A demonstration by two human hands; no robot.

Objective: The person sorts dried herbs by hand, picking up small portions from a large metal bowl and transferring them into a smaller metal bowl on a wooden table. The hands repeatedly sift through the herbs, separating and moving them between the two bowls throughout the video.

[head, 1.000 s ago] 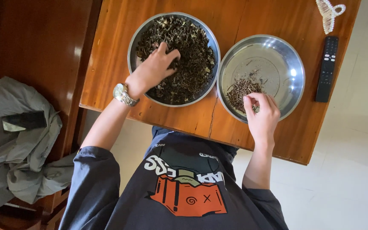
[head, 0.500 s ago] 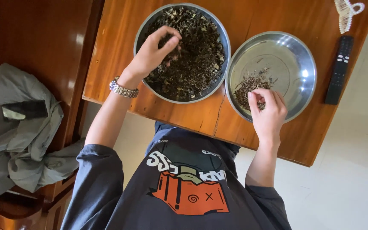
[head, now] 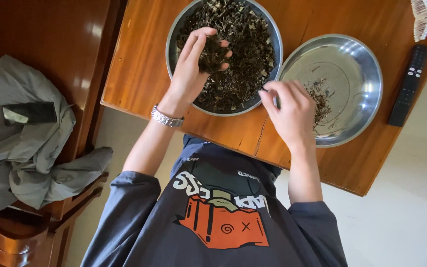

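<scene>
Left hand (head: 193, 64) sits in the big steel bowl (head: 174, 34), grip cupped round a clump of dried dark leaves (head: 212, 53), fingers curled at about 3 o'clock of the palm, clump slightly raised off the heap. Right hand (head: 290, 111) hovers over the gap between the two bowls, grip pinched shut on what looks like a thin dark stem at its 10 o'clock; too small to be sure what it is. Shallow steel pan (head: 366, 69) at 3 o'clock of the big bowl, rims nearly touching, holds a small scatter of twiggy bits (head: 318, 96) near its centre. Leaf heap lies at 11 o'clock of the right hand, scatter just at its 2 o'clock. To do this well, judging from the pose: keep the clump loose so pieces fan out, pick stems with fingertips only, hold the handful over the bowl so crumbs drop back in, not on the bench (head: 139, 64). Black remote (head: 408, 84) and a white hair clip (head: 423, 20) at the bench's right edge, well apart from the hands. Silver wristwatch (head: 167, 117) on left wrist. Grey cloth (head: 21, 143) on a chair far left.
</scene>
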